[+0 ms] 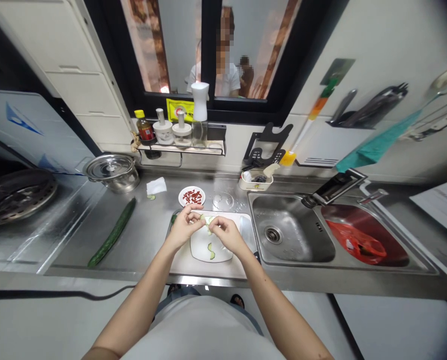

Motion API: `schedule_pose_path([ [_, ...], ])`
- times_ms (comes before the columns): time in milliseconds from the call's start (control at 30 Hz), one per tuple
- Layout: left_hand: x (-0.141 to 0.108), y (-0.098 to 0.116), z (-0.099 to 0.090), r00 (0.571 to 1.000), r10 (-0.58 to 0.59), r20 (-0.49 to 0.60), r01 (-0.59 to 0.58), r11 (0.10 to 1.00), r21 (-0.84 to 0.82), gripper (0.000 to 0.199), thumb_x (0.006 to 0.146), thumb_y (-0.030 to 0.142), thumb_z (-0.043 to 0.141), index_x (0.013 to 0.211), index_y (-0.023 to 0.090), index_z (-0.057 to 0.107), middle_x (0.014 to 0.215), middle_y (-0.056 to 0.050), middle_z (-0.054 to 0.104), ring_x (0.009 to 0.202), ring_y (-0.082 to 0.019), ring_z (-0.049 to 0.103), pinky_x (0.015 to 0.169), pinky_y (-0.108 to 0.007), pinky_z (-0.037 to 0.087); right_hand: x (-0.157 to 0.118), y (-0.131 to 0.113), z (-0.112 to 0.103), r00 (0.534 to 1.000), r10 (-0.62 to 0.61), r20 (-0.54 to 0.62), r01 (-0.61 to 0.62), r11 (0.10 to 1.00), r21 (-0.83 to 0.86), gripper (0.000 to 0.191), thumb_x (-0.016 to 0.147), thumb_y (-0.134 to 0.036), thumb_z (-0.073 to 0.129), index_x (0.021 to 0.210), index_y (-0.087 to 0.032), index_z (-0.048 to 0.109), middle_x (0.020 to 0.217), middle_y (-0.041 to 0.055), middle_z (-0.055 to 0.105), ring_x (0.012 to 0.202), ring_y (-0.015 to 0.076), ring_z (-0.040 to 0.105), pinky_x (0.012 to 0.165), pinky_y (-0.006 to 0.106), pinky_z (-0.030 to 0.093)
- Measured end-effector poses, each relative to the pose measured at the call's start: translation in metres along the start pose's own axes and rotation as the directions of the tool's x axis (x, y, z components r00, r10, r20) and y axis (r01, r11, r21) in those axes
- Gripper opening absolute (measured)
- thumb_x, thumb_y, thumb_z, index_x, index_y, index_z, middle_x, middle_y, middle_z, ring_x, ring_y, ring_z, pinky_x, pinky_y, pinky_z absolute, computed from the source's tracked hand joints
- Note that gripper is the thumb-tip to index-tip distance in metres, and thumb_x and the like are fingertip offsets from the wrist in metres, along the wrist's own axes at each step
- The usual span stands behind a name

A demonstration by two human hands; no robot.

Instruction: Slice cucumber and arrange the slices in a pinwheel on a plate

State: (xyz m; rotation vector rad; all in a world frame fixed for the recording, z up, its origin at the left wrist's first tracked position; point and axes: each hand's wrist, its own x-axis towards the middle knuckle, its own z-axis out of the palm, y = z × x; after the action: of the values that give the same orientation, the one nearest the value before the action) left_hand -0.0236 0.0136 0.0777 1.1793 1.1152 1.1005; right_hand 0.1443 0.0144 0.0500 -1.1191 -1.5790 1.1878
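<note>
Both hands are over a white plate (pixel 198 250) that lies on a pale cutting board (pixel 178 265). The fingers of my left hand (pixel 184 226) pinch a thin piece of cucumber (pixel 202 217). My right hand (pixel 224 233) is just to its right, fingertips pressed together at pale green slices; what exactly they grip is too small to tell. Another cucumber slice (pixel 211 251) rests on the plate below the hands. A knife's broad blade (pixel 247 231) lies at the board's right side. Behind the hands sits a small dish (pixel 192 196) of chopped red pieces.
A whole cucumber (pixel 112 232) lies to the left, near a lidded steel pot (pixel 114 172) and a white paper (pixel 156 186). On the right is a double sink (pixel 298 227) with a red bag (pixel 358 242). A seasoning rack (pixel 185 148) hangs behind.
</note>
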Motion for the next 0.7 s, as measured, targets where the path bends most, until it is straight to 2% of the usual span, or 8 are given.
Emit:
schedule_pose_path([
  [200,-0.001,0.004,0.002,1.000,-0.002,-0.008,0.002,1.000,0.004,0.047,0.065,0.033,0.074,0.106,0.017,0.059,0.067,0.004,0.055,0.055,-0.006,0.046,0.051,-0.018,0.035,0.000,-0.001,0.000,0.999,0.044,0.009,-0.044,0.999,0.015,0.011,0.071,-0.022,0.052,0.064,-0.019,0.060,0.065,-0.0012,0.062,0.064,0.0116,0.057,0.058,0.022,0.044],
  [433,0.001,-0.010,-0.002,0.998,0.055,-0.028,-0.053,0.995,0.086,0.037,0.066,0.032,0.073,0.098,0.016,0.068,0.071,0.001,0.056,0.064,-0.009,0.050,0.060,-0.021,0.039,-0.002,0.006,-0.002,0.978,0.209,-0.004,-0.206,0.965,0.160,0.018,0.073,-0.036,0.061,0.074,-0.018,0.059,0.059,-0.0002,0.064,0.055,0.0120,0.059,0.049,0.021,0.043],
  [567,0.002,-0.022,-0.004,0.996,0.075,-0.047,-0.068,0.989,0.134,0.029,0.065,0.032,0.073,0.089,0.016,0.070,0.072,0.000,0.059,0.067,-0.011,0.051,0.064,-0.022,0.041,0.001,0.012,-0.004,0.982,0.185,-0.044,-0.177,0.973,0.146,0.018,0.073,-0.035,0.061,0.077,-0.018,0.059,0.055,-0.0027,0.060,0.052,0.0105,0.055,0.052,0.022,0.045],
  [700,0.001,-0.036,-0.004,0.996,0.062,-0.061,-0.051,0.984,0.169,0.023,0.064,0.031,0.073,0.081,0.015,0.069,0.072,-0.001,0.062,0.066,-0.011,0.051,0.065,-0.023,0.041,0.002,0.022,-0.005,0.992,0.106,-0.063,-0.104,0.994,0.031,0.018,0.075,-0.036,0.059,0.077,-0.018,0.060,0.059,-0.0025,0.059,0.057,0.0111,0.055,0.057,0.024,0.045],
])
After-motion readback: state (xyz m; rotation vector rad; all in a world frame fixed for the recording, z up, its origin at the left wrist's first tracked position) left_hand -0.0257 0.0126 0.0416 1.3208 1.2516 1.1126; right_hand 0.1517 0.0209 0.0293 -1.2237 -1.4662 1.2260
